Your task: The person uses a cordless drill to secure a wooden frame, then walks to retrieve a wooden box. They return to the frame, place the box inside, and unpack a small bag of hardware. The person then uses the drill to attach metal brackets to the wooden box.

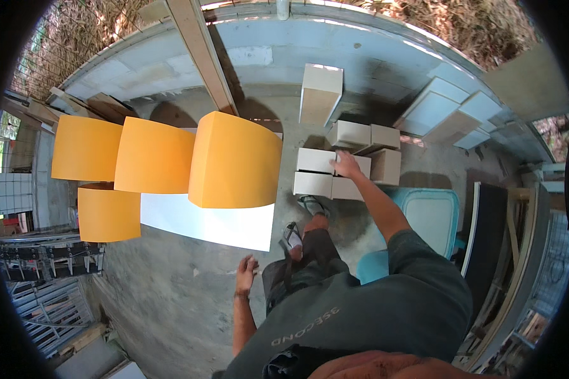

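My right hand (pixel 346 165) reaches forward to a cluster of white and beige box-shaped blocks on the floor. Its fingers are spread and touch the inner end of a white block (pixel 316 159); no firm grip shows. Right beside lie another white block (pixel 313 184) and a beige block (pixel 385 167). Low at my left side hangs my left hand (pixel 247 275), with loosely bent fingers and nothing in it. Farther left, several large orange-yellow box-shaped pieces (pixel 235 161) stand around a white panel (pixel 234 221), which they partly cover.
A tall block (pixel 321 95) stands near the grey wall (pixel 284 57). White panels (pixel 433 107) lean at the far right. A turquoise plastic chair (pixel 430 215) is beside my right arm, near dark-faced boards (pixel 487 227). A wooden post (pixel 202 50) rises behind the orange pieces.
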Available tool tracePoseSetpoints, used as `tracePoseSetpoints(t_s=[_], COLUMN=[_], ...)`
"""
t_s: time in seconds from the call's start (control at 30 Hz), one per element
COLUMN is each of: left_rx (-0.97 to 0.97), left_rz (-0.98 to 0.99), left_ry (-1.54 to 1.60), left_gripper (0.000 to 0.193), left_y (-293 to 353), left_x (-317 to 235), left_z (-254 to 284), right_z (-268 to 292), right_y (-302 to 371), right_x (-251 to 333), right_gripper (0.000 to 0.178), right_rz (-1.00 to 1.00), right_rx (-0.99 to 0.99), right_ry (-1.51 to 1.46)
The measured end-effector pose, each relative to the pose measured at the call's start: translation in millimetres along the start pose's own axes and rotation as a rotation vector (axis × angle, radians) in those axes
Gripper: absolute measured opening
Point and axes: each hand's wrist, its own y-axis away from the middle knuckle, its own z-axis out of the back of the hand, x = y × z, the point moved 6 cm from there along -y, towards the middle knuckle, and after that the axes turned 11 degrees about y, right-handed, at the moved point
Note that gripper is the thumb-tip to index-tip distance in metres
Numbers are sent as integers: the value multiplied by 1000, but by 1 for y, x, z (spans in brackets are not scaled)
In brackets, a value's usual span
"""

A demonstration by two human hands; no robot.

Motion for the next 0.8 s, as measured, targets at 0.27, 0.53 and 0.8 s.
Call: tracePoseSetpoints(t_s=[0.27, 0.53, 0.8], left_rx=[-377, -187, -303], left_rz=[660, 711, 733], left_ry=[-93, -528, -453], left_gripper=[42, 43, 43], left_y=[148, 184, 203], left_x=[218, 203, 191], left_z=[10, -71, -110], right_z=[58, 110, 115], right_y=[-282, -481, -487], right_x=[63, 47, 74], right_gripper=[71, 74, 126], right_rz=[179, 148, 151], right_rx=[-251, -431, -3], right_ry=[326, 538, 352])
